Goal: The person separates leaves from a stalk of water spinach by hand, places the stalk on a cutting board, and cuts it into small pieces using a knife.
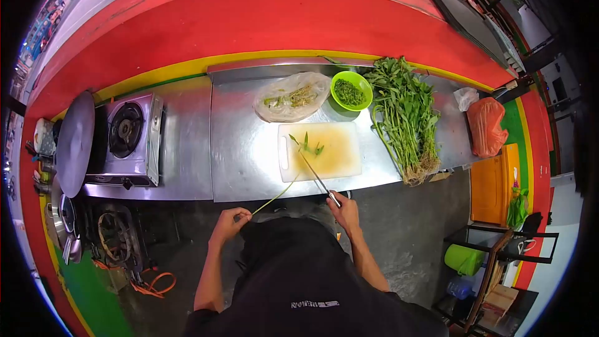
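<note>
My left hand (pixel 232 222) pinches the lower end of a thin green stem (pixel 274 198), which slants up toward the white cutting board (pixel 346 165). In my right hand (pixel 344 210) is a knife (pixel 319 181), its dark handle in my fist and its blade pointing up and left over the board. A few cut green leaf pieces (pixel 307 145) lie on the board's yellow-stained surface. Behind the board stands a lime-green bowl (pixel 340 103) with chopped greens (pixel 349 92) in it. To its left rests a clear plastic bag (pixel 265 112) with stems and roots.
A large bunch of leafy greens (pixel 405 112) with roots lies right of the board on the steel counter (pixel 243 175). Further right sits an orange plastic bag (pixel 486 126). On the left is a gas stove (pixel 128 131) beside a round grey lid (pixel 76 143). A red wall (pixel 268 25) rises behind.
</note>
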{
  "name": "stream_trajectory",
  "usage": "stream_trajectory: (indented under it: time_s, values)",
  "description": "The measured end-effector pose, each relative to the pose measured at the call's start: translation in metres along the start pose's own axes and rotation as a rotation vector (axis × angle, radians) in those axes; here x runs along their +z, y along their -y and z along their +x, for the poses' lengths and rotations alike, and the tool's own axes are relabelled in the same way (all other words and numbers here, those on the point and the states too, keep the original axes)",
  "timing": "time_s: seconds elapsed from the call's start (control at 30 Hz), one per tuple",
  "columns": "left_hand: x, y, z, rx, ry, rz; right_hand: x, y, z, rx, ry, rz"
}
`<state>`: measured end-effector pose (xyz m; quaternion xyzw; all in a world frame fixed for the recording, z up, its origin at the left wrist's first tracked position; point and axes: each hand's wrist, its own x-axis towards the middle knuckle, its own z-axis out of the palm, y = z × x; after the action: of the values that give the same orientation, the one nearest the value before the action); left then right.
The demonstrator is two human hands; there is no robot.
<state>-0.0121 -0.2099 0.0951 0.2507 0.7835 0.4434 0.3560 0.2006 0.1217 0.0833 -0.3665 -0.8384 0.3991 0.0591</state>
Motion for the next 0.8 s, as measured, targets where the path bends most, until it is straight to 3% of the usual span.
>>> stream_trajectory:
  time_s: [0.47,0.8]
  values:
    - [0.003,-0.005,-0.001,-0.030,0.011,0.055,0.000,-0.006,0.019,-0.060,0.012,-0.159]
    - [-0.014,0.018,-0.016,-0.170,0.207,-0.109,0.004,0.000,0.016,-0.008,0.027,-0.165]
